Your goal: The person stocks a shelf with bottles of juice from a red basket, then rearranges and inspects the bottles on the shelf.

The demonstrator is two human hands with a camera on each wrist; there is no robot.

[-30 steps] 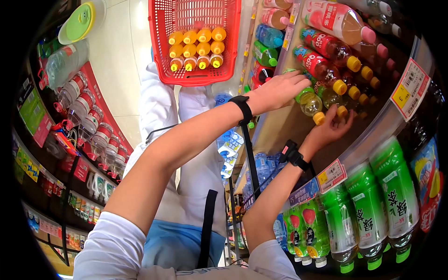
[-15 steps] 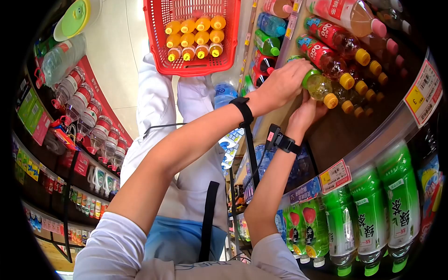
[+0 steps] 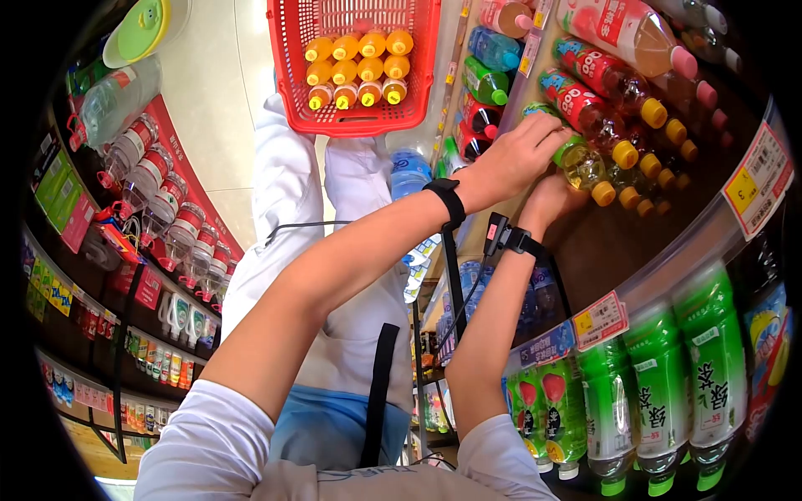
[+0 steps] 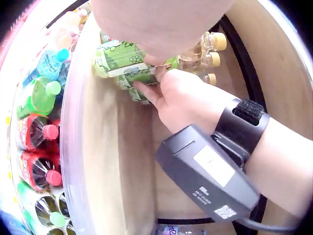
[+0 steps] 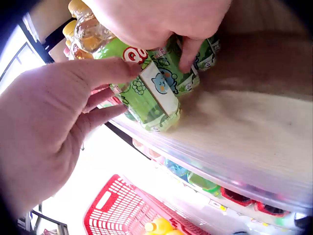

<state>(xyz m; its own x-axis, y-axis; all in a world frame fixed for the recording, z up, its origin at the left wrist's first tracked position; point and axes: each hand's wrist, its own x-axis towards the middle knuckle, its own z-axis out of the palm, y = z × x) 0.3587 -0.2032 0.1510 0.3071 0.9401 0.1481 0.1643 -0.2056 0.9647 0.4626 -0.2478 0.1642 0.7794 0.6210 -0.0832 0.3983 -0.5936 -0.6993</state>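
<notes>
Progress from my end: the front green-label bottle [image 5: 139,103] is in hand but at the shelf [image 5: 244,117], not in the basket [image 3: 355,126]. I read it as mid-handling, with its placing or release left to do. The basket has upright orange drinks [image 3: 370,69], three rows of four. More green-label bottles [image 5: 172,81] sit right beside the front one, so that row isn't finished if it's all in scope; I can't confirm the stopping point.

Pose: my left hand [image 3: 520,154] reaches across from the basket side and pinches the front bottle, thumb [image 5: 105,71] over the label, fingers round the far side. Narrow grip, bottle between. Can't tell if the base is loaded or just off the shelf.

My right hand [image 3: 555,199] comes in low, close by the left, one finger on the neighbouring green-label bottle. Can't tell whether it grips. Right wrist bent, camera box [image 4: 208,171] on its inner side. Red-label drinks [image 3: 589,108] stand just beyond.
</notes>
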